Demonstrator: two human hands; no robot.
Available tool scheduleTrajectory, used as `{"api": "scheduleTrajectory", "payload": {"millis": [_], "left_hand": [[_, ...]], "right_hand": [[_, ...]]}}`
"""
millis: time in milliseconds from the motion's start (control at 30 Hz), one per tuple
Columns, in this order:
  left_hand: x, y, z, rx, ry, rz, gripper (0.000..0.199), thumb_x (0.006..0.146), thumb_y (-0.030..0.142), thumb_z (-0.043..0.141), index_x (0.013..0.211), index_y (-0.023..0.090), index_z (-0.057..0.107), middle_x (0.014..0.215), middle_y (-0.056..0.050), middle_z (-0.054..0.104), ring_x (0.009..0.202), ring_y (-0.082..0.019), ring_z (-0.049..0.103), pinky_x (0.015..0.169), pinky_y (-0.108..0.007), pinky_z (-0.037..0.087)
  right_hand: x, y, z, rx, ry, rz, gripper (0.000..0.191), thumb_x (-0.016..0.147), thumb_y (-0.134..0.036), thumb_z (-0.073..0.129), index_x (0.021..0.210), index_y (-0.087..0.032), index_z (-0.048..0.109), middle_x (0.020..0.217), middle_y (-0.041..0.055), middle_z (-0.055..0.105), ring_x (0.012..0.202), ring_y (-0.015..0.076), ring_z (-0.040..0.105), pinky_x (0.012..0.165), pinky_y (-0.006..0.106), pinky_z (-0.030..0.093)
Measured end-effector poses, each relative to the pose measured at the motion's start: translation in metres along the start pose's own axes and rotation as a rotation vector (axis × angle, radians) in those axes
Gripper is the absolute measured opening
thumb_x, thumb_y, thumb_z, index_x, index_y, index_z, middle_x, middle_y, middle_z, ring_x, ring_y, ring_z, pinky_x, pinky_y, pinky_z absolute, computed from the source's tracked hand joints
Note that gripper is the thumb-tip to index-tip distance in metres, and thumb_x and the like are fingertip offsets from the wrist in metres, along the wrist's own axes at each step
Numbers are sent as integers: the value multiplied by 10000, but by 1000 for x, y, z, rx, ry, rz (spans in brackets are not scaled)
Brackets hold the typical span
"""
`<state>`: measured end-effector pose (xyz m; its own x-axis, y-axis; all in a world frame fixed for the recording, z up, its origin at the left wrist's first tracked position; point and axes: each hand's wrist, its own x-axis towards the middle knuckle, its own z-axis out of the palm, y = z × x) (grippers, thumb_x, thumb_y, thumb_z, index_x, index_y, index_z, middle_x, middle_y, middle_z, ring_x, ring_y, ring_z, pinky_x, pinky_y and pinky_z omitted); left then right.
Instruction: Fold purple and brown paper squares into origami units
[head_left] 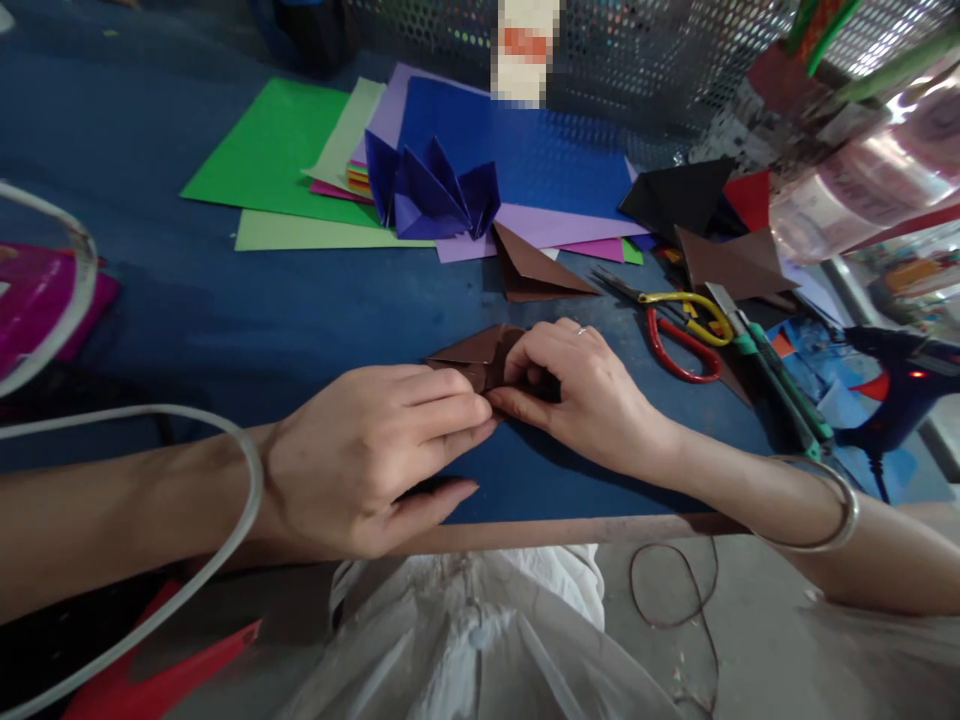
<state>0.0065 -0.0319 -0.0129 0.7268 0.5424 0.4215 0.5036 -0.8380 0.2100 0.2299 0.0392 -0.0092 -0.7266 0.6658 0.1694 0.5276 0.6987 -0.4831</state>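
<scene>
A piece of folded brown paper lies on the blue tabletop between my hands, its near part covered by fingers. My left hand rests on its near left side, fingers stretched out together and pressing down, thumb apart. With thumb and forefinger my right hand pinches the right end of the same paper. A ring shows on that hand. Just beyond lies another folded brown paper, standing partly open. Farther back is a folded blue paper piece with several points.
Red-and-yellow-handled scissors, a green utility knife and a glue gun lie to the right. Coloured sheets are stacked at the back before a perforated metal panel. A white cable loops over the left forearm.
</scene>
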Motion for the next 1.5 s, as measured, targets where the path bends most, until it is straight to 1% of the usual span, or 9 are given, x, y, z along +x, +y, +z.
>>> {"api": "scheduleTrajectory", "payload": {"millis": [267, 467, 567, 700, 867, 1000, 1067, 1300, 1500], "left_hand": [[1, 4, 0, 6, -21, -1, 188, 967, 228, 555, 999, 110, 698, 999, -86, 726, 924, -213, 651, 746, -343, 577], [-1, 6, -2, 49, -26, -18, 245, 976, 236, 562, 1128, 87, 683, 1082, -94, 738, 995, -216, 655, 842, -337, 582], [-3, 7, -1, 78, -1, -1, 249, 974, 236, 573, 1129, 75, 683, 1066, -95, 742, 1014, -217, 658, 883, -328, 582], [-2, 7, 0, 97, -15, -2, 240, 981, 235, 566, 1118, 70, 675, 1063, -90, 739, 988, -201, 654, 836, -312, 588], [-1, 6, 0, 76, 30, 25, 255, 969, 228, 570, 1111, 39, 664, 1034, -95, 725, 966, -203, 633, 817, -317, 582], [-2, 7, -2, 98, -50, -16, 283, 990, 249, 549, 1155, 48, 659, 1047, -94, 732, 987, -208, 644, 876, -317, 580], [-2, 7, -3, 99, -38, -21, 281, 986, 254, 551, 1155, 58, 661, 1018, -88, 733, 976, -210, 656, 874, -314, 582], [-1, 6, -3, 82, -25, 14, 248, 979, 221, 559, 1142, 54, 643, 975, -68, 742, 954, -201, 665, 839, -310, 596], [-5, 5, -1, 72, -38, 7, 253, 975, 225, 541, 1176, 107, 638, 1004, -64, 752, 991, -207, 680, 855, -325, 619]], "right_hand": [[1, 3, 1, -97, 31, 28, 297, 886, -447, 764, 887, -191, 614, 852, 15, 653, 849, 199, 542, 777, 335, 321], [0, 5, 0, -133, 15, 12, 321, 911, -483, 731, 919, -185, 611, 925, 29, 681, 864, 207, 543, 771, 347, 314], [1, 5, -1, -146, 9, 17, 352, 906, -520, 725, 923, -190, 605, 960, 38, 694, 873, 212, 540, 770, 347, 306], [2, 6, 0, -159, 0, 13, 393, 902, -570, 705, 927, -190, 606, 973, 44, 695, 877, 219, 536, 776, 351, 306], [2, 6, 0, -189, -8, 11, 433, 904, -610, 671, 944, -183, 617, 979, 57, 688, 879, 227, 530, 779, 355, 307], [3, 7, -2, -200, -24, 14, 477, 889, -654, 650, 969, -185, 627, 996, 67, 688, 894, 233, 530, 786, 357, 308], [3, 8, -3, -195, -34, 14, 495, 878, -668, 647, 985, -185, 630, 1003, 68, 686, 895, 233, 530, 787, 357, 311], [2, 11, -6, -153, -57, -4, 436, 886, -609, 689, 1002, -195, 615, 977, 55, 673, 892, 229, 535, 781, 348, 309], [-1, 18, -12, -107, -57, 3, 321, 921, -487, 719, 991, -200, 594, 993, 50, 663, 914, 223, 552, 778, 338, 325]]}}
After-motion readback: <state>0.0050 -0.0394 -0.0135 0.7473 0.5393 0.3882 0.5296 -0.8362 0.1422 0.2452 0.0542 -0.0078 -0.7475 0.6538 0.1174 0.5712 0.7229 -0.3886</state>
